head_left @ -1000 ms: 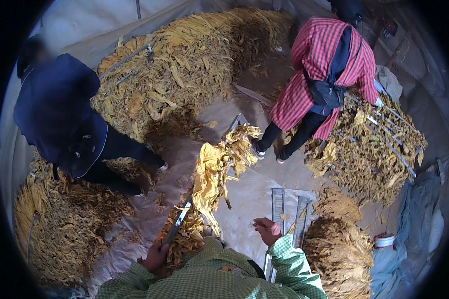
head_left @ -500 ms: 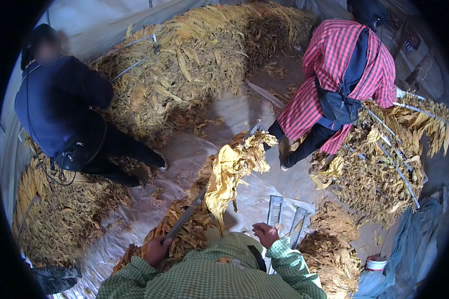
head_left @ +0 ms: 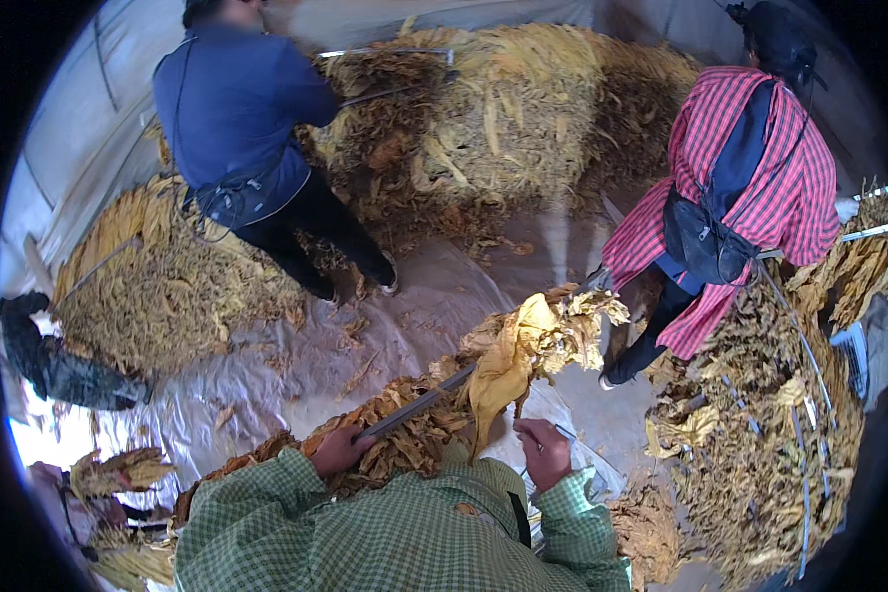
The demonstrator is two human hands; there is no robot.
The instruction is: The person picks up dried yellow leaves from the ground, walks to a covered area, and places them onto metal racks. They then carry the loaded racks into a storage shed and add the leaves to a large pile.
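Note:
My left hand (head_left: 341,451) is closed around the near end of a long metal bar (head_left: 419,402). Bunched dry brown leaves (head_left: 414,449) hang along both sides of this bar, which slants up and away to the right. Toward its far end a pale yellow, broad dried leaf (head_left: 508,380) droops over the near side. My right hand (head_left: 545,455) is just right of that leaf, near a thin dangling stem. Its fingers are curled in; whatever they hold, if anything, cannot be made out.
A person in a blue top (head_left: 252,109) stands at the far left, beside leaf heaps (head_left: 192,281). Another in a red checked garment (head_left: 740,168) bends by barred leaf stacks (head_left: 760,464) at right. A large leaf pile (head_left: 503,118) lies behind. Plastic sheeting (head_left: 424,286) covers the floor.
The view has swung left, so the surroundings appear farther right. My left hand still grips the bar. My right hand stays near the yellow leaf, its fingers more curled.

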